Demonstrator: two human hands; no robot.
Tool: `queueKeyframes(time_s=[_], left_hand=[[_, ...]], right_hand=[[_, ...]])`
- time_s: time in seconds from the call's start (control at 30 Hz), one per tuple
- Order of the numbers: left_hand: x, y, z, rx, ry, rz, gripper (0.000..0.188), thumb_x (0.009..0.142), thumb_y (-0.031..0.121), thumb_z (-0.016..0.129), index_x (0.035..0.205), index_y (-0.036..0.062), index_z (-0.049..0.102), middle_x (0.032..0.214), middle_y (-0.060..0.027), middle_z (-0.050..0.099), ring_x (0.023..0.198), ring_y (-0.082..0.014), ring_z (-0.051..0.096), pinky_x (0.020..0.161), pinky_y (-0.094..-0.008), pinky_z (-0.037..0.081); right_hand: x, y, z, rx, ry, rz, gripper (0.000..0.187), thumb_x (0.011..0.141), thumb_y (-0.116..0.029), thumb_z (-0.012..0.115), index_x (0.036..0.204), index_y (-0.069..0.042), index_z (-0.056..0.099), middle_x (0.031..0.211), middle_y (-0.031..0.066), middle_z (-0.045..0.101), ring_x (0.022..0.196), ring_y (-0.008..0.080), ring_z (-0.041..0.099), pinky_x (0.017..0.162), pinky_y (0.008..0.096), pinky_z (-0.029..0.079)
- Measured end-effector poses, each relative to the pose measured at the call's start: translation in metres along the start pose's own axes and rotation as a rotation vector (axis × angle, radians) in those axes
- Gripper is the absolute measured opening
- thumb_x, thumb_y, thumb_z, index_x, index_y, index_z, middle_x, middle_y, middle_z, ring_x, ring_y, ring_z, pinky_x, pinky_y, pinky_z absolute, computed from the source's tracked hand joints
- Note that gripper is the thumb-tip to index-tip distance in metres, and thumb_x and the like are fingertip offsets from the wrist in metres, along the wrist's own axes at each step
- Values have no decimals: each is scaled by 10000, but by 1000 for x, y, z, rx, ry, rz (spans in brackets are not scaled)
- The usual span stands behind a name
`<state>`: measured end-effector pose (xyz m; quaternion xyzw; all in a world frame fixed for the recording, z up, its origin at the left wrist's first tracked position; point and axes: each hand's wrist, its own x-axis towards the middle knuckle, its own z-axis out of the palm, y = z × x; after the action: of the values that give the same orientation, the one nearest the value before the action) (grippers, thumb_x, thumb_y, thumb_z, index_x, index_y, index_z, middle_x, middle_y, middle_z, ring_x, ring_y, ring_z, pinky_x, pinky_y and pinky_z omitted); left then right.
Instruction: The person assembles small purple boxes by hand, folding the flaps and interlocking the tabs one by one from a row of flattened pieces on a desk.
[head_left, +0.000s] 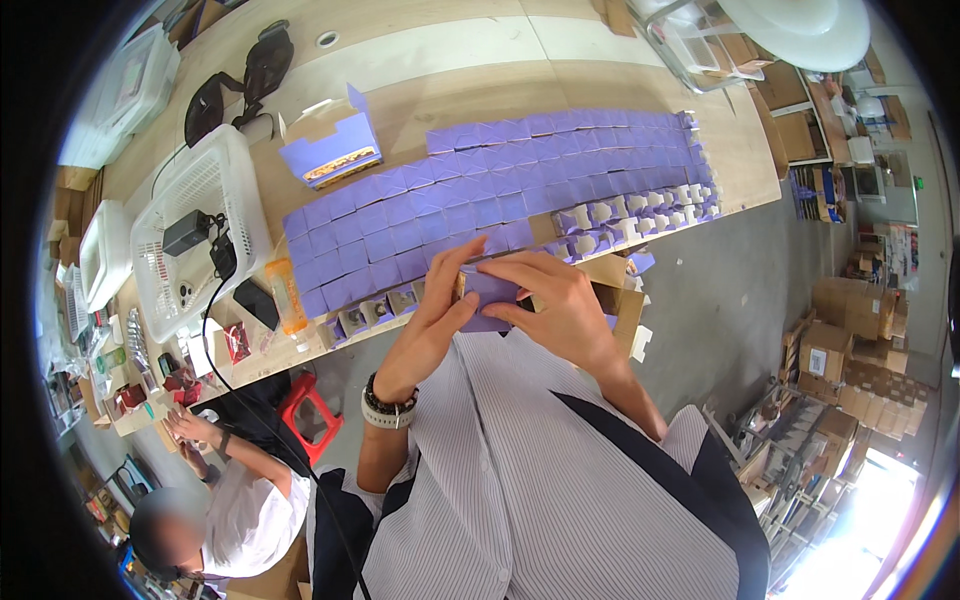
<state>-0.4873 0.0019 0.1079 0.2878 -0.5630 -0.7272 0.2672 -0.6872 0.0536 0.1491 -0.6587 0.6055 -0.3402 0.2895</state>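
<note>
the purple box [492, 288] is at the near edge of the table [420, 92], in front of the striped shirt [500, 420], held up between both hands. the left hand [432, 312] grips its left side, thumb pressed on the purple face and fingers stretched along the far side; the right hand [562, 308] closes over the other side, index fingertip on the far edge, thumb on the near part. judging by how things lie, the work is well along: most of the purple boxes in the block [410, 205] have flat, folded tops and stand packed side by side in long rows. what seems left is the open boxes [635, 212] on the right, their pale flaps raised, and a few open boxes at the near left edge [376, 311], pale material showing inside. whether the held one is fully closed cannot be told. the boxes look like thin, smooth card, matte violet outside, squarish on top with crisp creases; the raised flaps have notched, rounded outlines. left of the block's far side stands a larger purple-and-white carton [345, 142], lid up. the tabletop is pale wood grain; farther left, a white plastic basket [153, 262] with slotted walls holds a black adapter [186, 233]. a brown cardboard carton [628, 318] sits just beyond the right wrist.
</note>
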Motion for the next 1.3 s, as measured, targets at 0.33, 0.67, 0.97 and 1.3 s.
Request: queueKeyframes(time_s=[0.33, 0.67, 0.97, 1.3], left_hand=[[2, -5, 5, 67, 60, -31, 646, 1068, 189, 519, 1670, 114, 299, 1516, -21, 402, 965, -131, 366, 940, -254, 343], [7, -12, 3, -73, 11, -42, 660, 1049, 117, 512, 1677, 130, 310, 1476, -19, 435, 900, -123, 369, 845, -242, 376], [10, -21, 3, -117, 21, -59, 653, 1061, 114, 509, 1682, 132, 307, 1509, -18, 444, 926, -115, 409, 824, -236, 409], [13, -18, 5, -4, 26, -46, 691, 1032, 19, 537, 1677, 123, 314, 1524, -29, 449, 888, -95, 443, 798, -221, 441]], right_hand=[[-5, -2, 20, -279, 134, -12, 394, 816, -145, 823, 1190, -102, 707, 1139, 30, 759, 935, 261, 725, 751, 392, 612], [-4, 6, 14, -98, 88, 24, 346, 816, -134, 813, 1145, -91, 714, 1089, 59, 739, 926, 309, 688, 808, 424, 587], [-4, 8, 16, -236, 147, -83, 300, 820, -118, 799, 1107, -88, 716, 1062, 29, 721, 935, 263, 661, 800, 389, 579], [-3, 7, 10, -327, 54, -31, 334, 814, -131, 810, 1133, -105, 717, 1059, 20, 739, 930, 254, 680, 761, 390, 594]])
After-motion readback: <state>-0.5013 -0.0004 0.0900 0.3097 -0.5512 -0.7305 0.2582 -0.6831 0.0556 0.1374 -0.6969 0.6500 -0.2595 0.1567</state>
